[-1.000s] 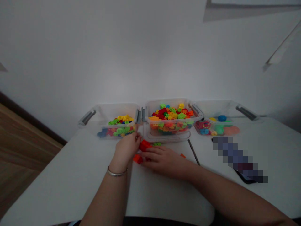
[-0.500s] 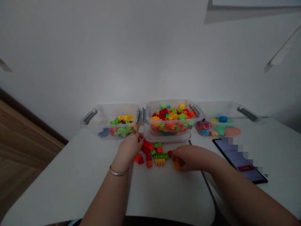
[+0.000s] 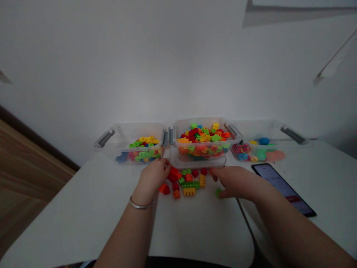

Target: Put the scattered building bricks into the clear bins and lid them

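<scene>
bricks (image 3: 187, 181) in red, green, orange and yellow lie loose on the white table (image 3: 195, 230), between the two hands and just in front of the middle bin (image 3: 205, 143). left hand (image 3: 152, 178) rests curled at the pile's left edge, fingers touching a red brick (image 3: 173, 175). right hand (image 3: 237, 182) lies palm down at its right, fingertips over a small green piece (image 3: 218, 192); i cannot tell whether it pinches it.
</scene>
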A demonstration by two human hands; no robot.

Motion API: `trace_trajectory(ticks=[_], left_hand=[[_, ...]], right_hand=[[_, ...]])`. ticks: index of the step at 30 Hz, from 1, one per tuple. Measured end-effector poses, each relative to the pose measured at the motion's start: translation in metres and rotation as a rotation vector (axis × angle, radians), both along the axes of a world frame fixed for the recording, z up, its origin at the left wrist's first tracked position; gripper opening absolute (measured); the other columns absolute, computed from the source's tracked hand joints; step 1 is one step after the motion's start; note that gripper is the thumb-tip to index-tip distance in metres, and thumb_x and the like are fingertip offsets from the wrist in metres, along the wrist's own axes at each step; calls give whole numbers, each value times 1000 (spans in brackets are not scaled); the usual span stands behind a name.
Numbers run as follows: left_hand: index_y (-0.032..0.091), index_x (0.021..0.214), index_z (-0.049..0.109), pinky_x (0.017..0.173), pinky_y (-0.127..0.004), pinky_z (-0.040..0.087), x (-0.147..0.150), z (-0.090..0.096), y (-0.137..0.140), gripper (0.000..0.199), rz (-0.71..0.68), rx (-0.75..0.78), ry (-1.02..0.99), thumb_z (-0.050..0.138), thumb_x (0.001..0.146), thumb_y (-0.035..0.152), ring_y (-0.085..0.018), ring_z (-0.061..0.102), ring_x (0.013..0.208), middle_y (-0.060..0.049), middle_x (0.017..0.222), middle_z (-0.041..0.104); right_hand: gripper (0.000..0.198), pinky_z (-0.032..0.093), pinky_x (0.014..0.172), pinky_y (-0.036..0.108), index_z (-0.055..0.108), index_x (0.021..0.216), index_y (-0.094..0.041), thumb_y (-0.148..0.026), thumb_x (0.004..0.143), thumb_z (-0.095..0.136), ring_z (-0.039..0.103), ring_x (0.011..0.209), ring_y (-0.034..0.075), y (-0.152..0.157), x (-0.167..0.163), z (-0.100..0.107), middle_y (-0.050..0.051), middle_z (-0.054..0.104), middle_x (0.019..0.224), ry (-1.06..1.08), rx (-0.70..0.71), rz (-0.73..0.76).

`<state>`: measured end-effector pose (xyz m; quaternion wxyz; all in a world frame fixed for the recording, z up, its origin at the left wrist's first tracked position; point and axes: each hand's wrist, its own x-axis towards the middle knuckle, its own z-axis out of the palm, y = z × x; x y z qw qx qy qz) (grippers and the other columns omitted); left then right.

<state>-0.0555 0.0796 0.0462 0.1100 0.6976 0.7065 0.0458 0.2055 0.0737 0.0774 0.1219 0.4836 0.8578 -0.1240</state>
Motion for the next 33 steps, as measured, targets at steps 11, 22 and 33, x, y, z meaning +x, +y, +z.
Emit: trace_trajectory(ticks=[11,22,33], left_hand=[[18,100,71,79,-27,49,-6,-8,5,20,-84,8,-5,56,89,26,-19,69,90,-10,101,74],[20,97,69,67,-25,46,-5,-7,3,22,-67,-45,-24,51,90,31,-19,70,83,-9,97,76],[20,98,68,64,-27,45,-3,-5,2,23,-85,-73,25,50,91,33,-20,70,78,-9,96,76]], right_hand=[[36,51,84,35,66,109,-16,-6,75,62,67,103,27,14,-12,-29,13,70,113,144,68,62],[30,54,72,40,67,104,-15,-38,88,59,71,93,33,7,-15,-17,16,73,98,-26,199,-114],[26,52,67,36,68,105,-16,-26,90,50,72,90,31,3,-26,-20,15,75,99,-35,176,-103]])
